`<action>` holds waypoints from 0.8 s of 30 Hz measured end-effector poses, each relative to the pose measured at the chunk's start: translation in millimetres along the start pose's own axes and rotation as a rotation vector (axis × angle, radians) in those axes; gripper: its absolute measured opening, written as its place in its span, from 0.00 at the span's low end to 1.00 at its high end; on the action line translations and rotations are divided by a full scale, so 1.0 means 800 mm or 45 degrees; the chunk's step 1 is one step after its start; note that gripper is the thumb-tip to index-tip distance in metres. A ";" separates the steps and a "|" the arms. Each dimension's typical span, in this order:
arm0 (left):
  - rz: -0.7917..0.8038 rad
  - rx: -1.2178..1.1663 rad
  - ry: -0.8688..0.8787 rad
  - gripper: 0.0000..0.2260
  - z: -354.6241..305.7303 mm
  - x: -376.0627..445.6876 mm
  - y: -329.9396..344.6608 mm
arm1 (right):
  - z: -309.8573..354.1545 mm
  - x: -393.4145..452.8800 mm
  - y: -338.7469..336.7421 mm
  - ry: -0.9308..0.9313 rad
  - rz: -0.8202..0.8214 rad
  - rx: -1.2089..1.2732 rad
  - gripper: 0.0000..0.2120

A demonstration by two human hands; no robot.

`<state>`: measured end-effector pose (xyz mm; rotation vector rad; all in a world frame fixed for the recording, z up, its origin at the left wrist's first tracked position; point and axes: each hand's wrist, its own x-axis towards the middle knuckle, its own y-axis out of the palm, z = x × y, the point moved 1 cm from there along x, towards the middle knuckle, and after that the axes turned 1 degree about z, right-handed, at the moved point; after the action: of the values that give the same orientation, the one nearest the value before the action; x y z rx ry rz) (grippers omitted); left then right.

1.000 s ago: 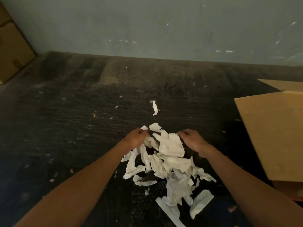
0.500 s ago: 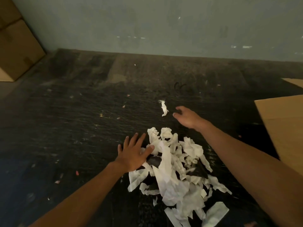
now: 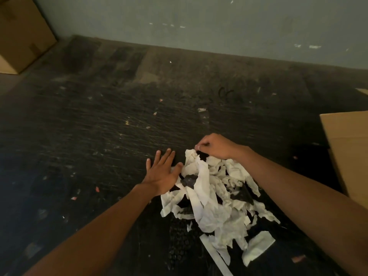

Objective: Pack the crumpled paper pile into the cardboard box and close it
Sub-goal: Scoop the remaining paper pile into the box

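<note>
A pile of white crumpled paper strips (image 3: 211, 198) lies on the dark floor in the lower middle of the head view. My left hand (image 3: 162, 173) lies flat with straight, spread fingers against the pile's left edge, thumb touching the paper. My right hand (image 3: 216, 145) is at the pile's far end, its fingers curled and pinching a small white paper scrap (image 3: 192, 153) at the top of the heap. A flap of the cardboard box (image 3: 349, 154) shows at the right edge; its inside is out of view.
Another brown cardboard box (image 3: 22, 32) stands in the far left corner against the grey wall (image 3: 199, 22). Small bits of paper and debris are scattered over the dark, scuffed floor (image 3: 99, 126). One long strip (image 3: 216, 255) trails from the pile toward me.
My right hand reached out to the stray scrap beyond the pile and has come back to the pile's far edge with fingers curled. My left hand opened flat beside the pile.
</note>
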<state>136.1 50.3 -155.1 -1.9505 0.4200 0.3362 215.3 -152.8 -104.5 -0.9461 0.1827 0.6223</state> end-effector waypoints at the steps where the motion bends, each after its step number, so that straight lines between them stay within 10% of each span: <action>1: -0.004 -0.001 0.001 0.28 0.000 -0.001 0.001 | 0.001 -0.018 -0.002 0.024 0.038 0.060 0.13; 9: -0.103 -0.469 0.148 0.34 -0.016 -0.055 -0.015 | 0.015 -0.175 -0.009 -0.057 0.092 0.358 0.08; 12: -0.112 -0.124 0.360 0.46 -0.028 -0.088 -0.010 | -0.016 -0.207 0.014 -0.011 -0.188 0.250 0.16; 17: -0.107 0.466 0.731 0.58 -0.052 -0.099 0.024 | -0.055 -0.202 0.080 -0.088 -0.070 -0.377 0.57; 24: -0.108 0.559 0.564 0.57 -0.022 -0.074 0.064 | -0.083 -0.178 0.121 -0.118 -0.132 -0.765 0.53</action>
<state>61.0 23.2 -165.4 -1.5922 0.6353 -0.2370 52.2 -223.8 -153.0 -1.4905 -0.1473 0.6350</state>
